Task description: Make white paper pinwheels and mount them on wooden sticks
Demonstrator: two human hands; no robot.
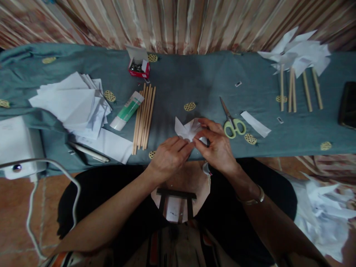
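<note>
White folded paper [182, 129]: held | green-labelled tube [127, 110], red box [141, 73]: print blurred

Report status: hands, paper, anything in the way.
Left hand and right hand both on folded white paper. Paper partly hidden by fingers. Scissors lying close by right hand; nothing visibly blocking.

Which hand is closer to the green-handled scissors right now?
Right. The right hand is at the folded paper, just left of the scissors; the left hand is farther left, on the right hand's other side from them.
</note>
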